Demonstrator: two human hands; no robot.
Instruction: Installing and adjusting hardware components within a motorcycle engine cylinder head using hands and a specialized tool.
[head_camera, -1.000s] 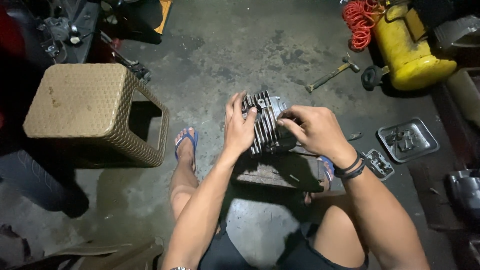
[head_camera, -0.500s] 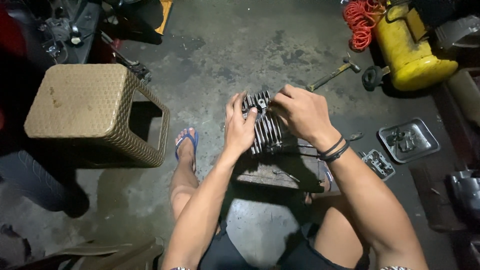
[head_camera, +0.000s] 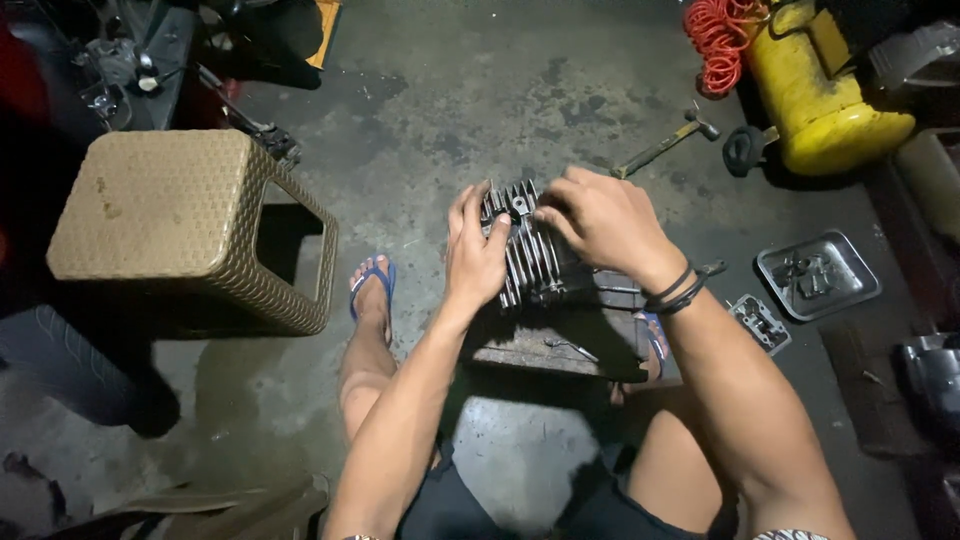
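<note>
A finned metal engine cylinder (head_camera: 528, 258) rests on a low block (head_camera: 560, 345) between my knees. My left hand (head_camera: 475, 250) grips its left side, fingers spread along the fins. My right hand (head_camera: 600, 222) lies on the cylinder's top right, fingers curled over the upper edge, a black band on the wrist. What the right fingertips pinch is hidden.
A tan woven plastic stool (head_camera: 190, 230) stands at left. A hammer (head_camera: 665, 145) lies on the concrete floor beyond the cylinder. A yellow compressor tank (head_camera: 825, 90) with an orange coiled hose (head_camera: 718, 40) is at top right. A metal tray (head_camera: 818, 275) of small parts sits at right.
My right hand has moved up from the cylinder's right side to its top edge. The left hand has stayed on the left side.
</note>
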